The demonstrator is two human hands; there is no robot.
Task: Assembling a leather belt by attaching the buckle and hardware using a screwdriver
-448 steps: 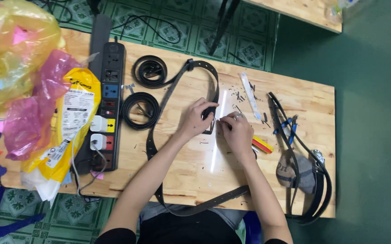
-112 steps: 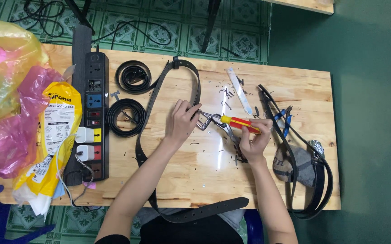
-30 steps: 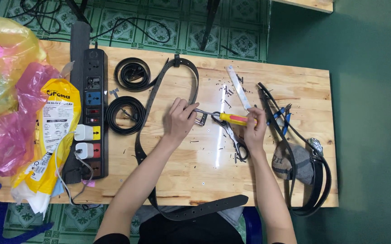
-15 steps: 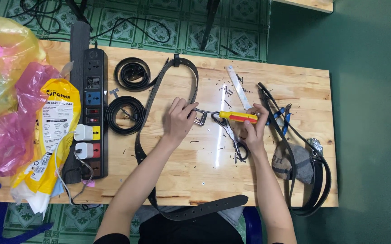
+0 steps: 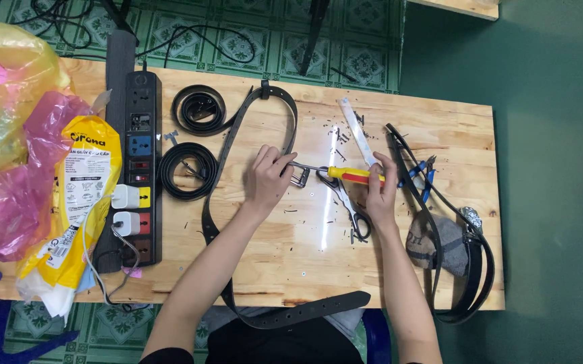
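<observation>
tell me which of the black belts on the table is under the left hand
The long uncoiled belt looping from the far edge; the left hand pins its buckle end. Two others lie coiled beside the power strip.

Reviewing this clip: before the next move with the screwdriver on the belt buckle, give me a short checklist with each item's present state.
1. Left hand pins the belt end at the buckle: ok.
2. Right hand grips the screwdriver by its yellow and red handle: ok.
3. Screwdriver tip seated on the buckle's screw: cannot tell, too small to see.
4. Scissors lie right under the screwdriver, in the working area: not ok.
5. Buckle rests flat on the wooden table: ok.
6. Small dark scraps scattered on the table near the buckle: not ok.
</observation>
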